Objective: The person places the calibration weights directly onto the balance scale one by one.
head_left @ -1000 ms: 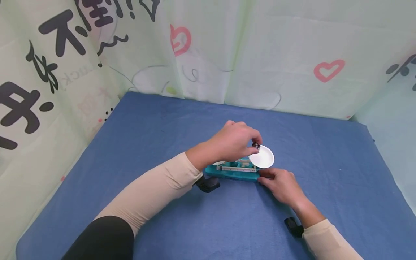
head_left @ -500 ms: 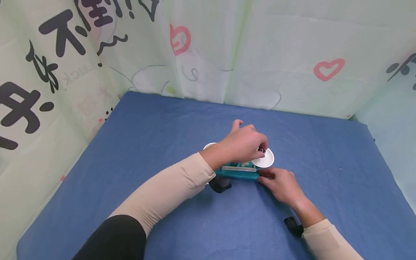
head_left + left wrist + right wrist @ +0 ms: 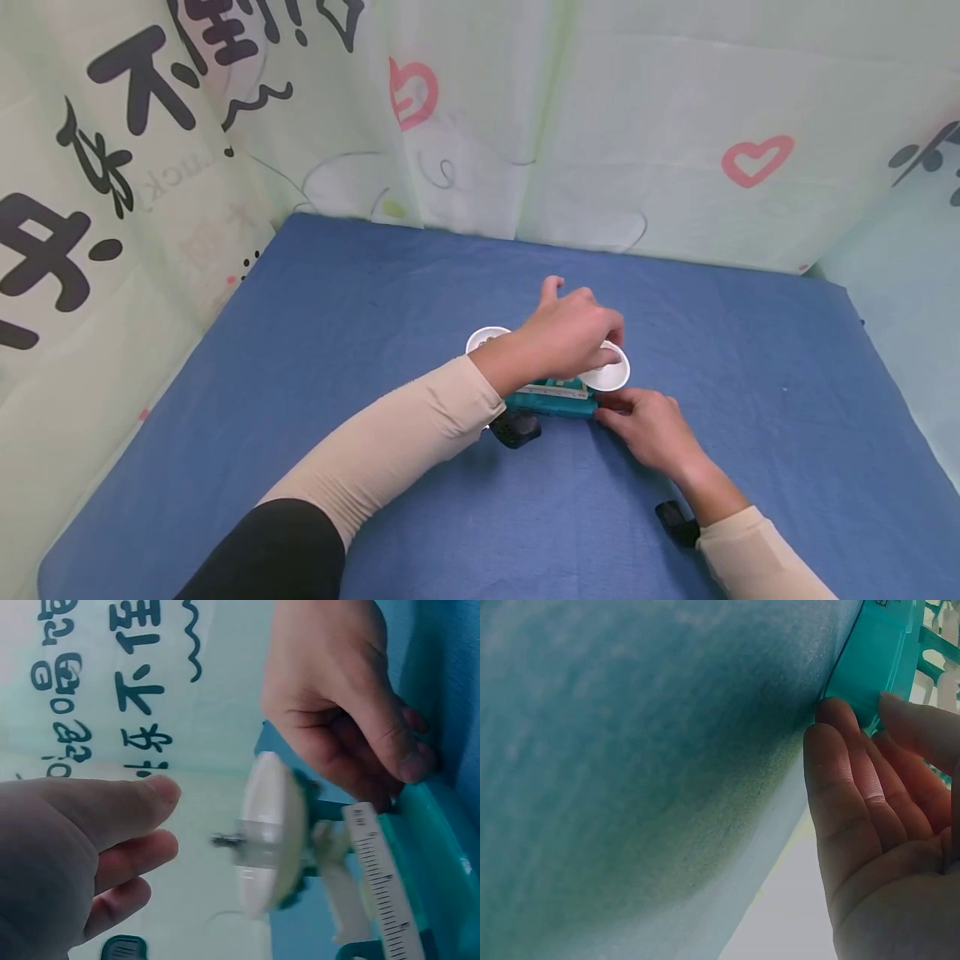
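A teal balance scale [image 3: 551, 406] with white pans stands on the table. My left hand [image 3: 573, 333] hovers over its right pan [image 3: 611, 381], thumb and fingers apart with nothing between them. In the left wrist view, a small shiny metal weight [image 3: 256, 844] with a knob, slightly blurred, sits on that pan, separate from my left hand [image 3: 127, 832]. My right hand [image 3: 651, 429] holds the right end of the scale's base, thumb on the upper side and fingers against the end, as the right wrist view shows. The left pan [image 3: 474, 340] is partly hidden behind my left wrist.
Blue cloth [image 3: 420, 275] covers the table. Pale curtains [image 3: 637, 108] with dark characters and pink hearts close off the back and sides. A white graduated beam [image 3: 386, 885] runs along the scale's front.
My left hand has moved right and down over the right pan and let go of the metal weight there. More of the left pan shows. My right hand stays on the base.
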Available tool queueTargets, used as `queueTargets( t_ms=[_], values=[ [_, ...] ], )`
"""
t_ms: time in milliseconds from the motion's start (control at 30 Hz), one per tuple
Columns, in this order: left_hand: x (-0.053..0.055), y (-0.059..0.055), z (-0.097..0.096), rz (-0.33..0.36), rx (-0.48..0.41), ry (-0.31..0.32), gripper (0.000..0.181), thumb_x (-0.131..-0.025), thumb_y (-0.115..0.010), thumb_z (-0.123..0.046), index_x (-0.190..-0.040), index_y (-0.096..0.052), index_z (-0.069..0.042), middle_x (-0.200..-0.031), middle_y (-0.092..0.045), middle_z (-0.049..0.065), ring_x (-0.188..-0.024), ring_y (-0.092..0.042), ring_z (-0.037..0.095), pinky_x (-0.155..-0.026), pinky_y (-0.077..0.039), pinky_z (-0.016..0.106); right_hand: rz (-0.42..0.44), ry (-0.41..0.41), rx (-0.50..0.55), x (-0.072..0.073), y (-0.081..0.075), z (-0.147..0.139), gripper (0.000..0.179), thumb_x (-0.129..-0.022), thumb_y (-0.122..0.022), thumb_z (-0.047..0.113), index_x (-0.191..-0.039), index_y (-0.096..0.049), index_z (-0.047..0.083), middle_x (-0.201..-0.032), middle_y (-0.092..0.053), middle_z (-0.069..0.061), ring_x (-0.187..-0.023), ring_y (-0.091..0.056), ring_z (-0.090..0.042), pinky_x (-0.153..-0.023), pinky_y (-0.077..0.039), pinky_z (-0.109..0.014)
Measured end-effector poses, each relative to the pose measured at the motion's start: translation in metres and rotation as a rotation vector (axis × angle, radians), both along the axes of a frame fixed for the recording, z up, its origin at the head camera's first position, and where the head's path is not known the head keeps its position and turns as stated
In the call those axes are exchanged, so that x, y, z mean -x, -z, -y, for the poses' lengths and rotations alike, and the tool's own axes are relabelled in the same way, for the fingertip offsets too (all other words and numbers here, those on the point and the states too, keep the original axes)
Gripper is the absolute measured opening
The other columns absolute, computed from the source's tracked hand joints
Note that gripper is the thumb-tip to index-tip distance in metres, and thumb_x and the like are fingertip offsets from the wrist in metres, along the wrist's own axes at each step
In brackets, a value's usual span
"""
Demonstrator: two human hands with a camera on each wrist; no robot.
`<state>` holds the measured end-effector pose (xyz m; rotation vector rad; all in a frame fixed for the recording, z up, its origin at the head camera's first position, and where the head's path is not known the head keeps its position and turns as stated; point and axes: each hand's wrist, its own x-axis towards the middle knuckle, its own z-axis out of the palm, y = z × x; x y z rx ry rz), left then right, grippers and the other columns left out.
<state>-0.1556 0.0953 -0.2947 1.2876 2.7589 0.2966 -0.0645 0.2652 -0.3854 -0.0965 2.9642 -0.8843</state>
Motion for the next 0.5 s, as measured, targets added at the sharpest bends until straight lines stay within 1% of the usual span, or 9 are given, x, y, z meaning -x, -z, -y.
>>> queueTargets(
  t_ms=[100, 233, 367, 500],
  values=[
    [-0.001, -0.003, 0.002, -0.001, -0.040, -0.005, 0.019, -0.097, -0.064, -0.043, -0.111, -0.071, -0.032, -0.096, -0.063, -0.021, -0.108, -0.048, 0.009, -0.111, -0.014, 0.055, 0.003, 0.007, 0.010, 0.000, 0.000, 0.000, 0.023, -0.092, -0.072, 0.017, -0.109, -0.076, 0.003, -0.102, -0.075, -0.009, -0.096, -0.069, -0.030, -0.083, -0.052, -0.050],
    [-0.001, -0.007, 0.007, 0.004, -0.068, -0.007, 0.019, -0.096, -0.066, -0.042, -0.110, -0.072, -0.031, -0.098, -0.063, -0.021, -0.109, -0.048, 0.009, -0.111, -0.015, 0.055, 0.010, 0.004, 0.015, 0.000, 0.000, 0.000, 0.024, -0.092, -0.072, 0.016, -0.110, -0.075, 0.002, -0.102, -0.075, -0.009, -0.097, -0.069, -0.030, -0.084, -0.052, -0.050],
    [0.001, -0.009, 0.012, 0.004, -0.085, -0.011, 0.021, -0.096, -0.068, -0.042, -0.112, -0.072, -0.030, -0.101, -0.066, -0.019, -0.109, -0.049, 0.010, -0.111, -0.016, 0.055, 0.015, -0.008, 0.006, -0.001, 0.001, 0.000, 0.025, -0.092, -0.071, 0.017, -0.110, -0.074, 0.000, -0.103, -0.074, -0.012, -0.097, -0.069, -0.031, -0.085, -0.052, -0.052],
    [0.002, -0.010, 0.016, 0.012, -0.092, -0.016, 0.022, -0.095, -0.068, -0.040, -0.114, -0.072, -0.028, -0.104, -0.067, -0.018, -0.109, -0.049, 0.010, -0.111, -0.017, 0.055, 0.006, -0.018, 0.000, -0.002, 0.000, 0.000, 0.025, -0.092, -0.072, 0.017, -0.110, -0.075, 0.000, -0.103, -0.075, -0.011, -0.096, -0.071, -0.029, -0.084, -0.052, -0.051]
  ],
)
